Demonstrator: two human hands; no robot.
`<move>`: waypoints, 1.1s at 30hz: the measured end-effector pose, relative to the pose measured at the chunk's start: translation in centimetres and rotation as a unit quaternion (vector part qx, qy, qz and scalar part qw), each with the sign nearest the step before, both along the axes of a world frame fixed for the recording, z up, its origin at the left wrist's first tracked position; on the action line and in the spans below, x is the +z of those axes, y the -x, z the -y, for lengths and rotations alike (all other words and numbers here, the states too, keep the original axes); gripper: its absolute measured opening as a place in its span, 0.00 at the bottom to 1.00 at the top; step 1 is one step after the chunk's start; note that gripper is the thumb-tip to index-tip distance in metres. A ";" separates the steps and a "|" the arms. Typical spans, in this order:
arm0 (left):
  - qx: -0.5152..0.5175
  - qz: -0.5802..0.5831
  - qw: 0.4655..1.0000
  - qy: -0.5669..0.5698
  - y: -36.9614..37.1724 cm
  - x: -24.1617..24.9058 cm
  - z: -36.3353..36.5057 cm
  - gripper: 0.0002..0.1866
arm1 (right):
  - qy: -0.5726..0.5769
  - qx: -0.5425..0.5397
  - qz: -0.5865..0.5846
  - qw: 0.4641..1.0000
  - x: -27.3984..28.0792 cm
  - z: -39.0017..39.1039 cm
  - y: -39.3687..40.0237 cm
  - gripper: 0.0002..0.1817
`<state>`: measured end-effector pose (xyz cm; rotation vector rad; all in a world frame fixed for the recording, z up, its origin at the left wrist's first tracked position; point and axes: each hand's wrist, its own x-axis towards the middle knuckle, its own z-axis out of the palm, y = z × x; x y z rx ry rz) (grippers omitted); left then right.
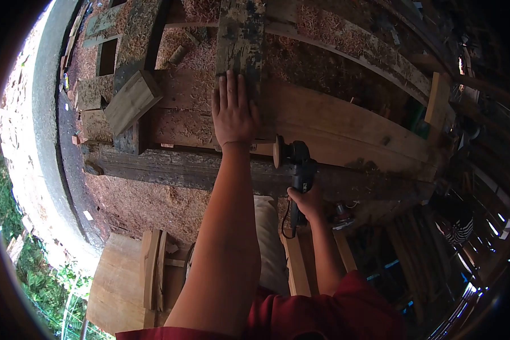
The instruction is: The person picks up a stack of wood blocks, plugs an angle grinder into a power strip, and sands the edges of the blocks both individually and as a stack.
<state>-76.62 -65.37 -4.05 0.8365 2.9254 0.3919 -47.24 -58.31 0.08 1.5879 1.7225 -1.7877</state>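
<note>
My left hand [234, 116] lies palm down with fingers stretched out on a weathered, dark-stained plank [239, 39] that runs away from me across the bench. Lower and to the right, my right hand [307, 202] is wrapped round the body of a black angle grinder [304, 171]. A pale round disc [277, 152] at the grinder's head faces left, close to the front beam and apart from the plank. The grinder's cord hangs down beside its rear end. Under the plank lies a wide reddish board [334, 122].
A thick dark beam [170, 167] forms the bench's front edge. A short wood block [132, 102] rests at the left, and another block [437, 99] stands at the right. Shavings cover the boards and ground. Cut wood pieces [152, 269] lie on a panel at lower left.
</note>
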 end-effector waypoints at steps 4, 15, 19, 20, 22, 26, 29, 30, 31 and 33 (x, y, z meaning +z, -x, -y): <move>0.000 0.002 1.000 0.003 0.0 0.1 0.0 0.37 | -0.009 0.000 0.001 1.000 0.0 -0.1 0.1 0.21; -0.003 0.002 1.000 0.014 0.0 0.1 0.0 0.37 | -0.016 0.002 0.002 1.000 -0.5 -0.2 0.0 0.19; -0.004 0.004 1.000 0.019 -0.1 0.2 0.0 0.38 | -0.015 0.005 0.013 1.000 -1.1 -0.3 0.0 0.21; -0.004 0.004 1.000 0.018 0.0 0.2 0.0 0.38 | -0.014 0.007 0.014 1.000 -1.2 -0.2 -0.1 0.21; -0.004 0.003 1.000 0.016 0.0 0.1 0.0 0.38 | -0.015 -0.003 0.008 1.000 -0.8 -0.2 0.5 0.23; -0.003 0.002 1.000 0.014 0.0 0.1 0.0 0.38 | -0.007 0.002 0.020 1.000 0.4 -0.6 1.7 0.26; -0.003 0.003 1.000 0.012 0.0 0.1 0.0 0.37 | -0.007 -0.001 0.007 1.000 0.2 -0.6 1.8 0.26; -0.003 0.002 1.000 0.012 0.0 0.1 0.0 0.37 | -0.010 -0.003 0.005 1.000 0.1 -0.6 1.8 0.26; -0.004 0.000 1.000 0.011 0.0 0.1 0.0 0.37 | -0.012 -0.004 0.002 1.000 0.0 -0.6 1.8 0.26; -0.003 0.002 1.000 0.006 0.0 0.1 0.0 0.37 | -0.011 -0.010 0.001 1.000 -0.1 -0.6 1.9 0.26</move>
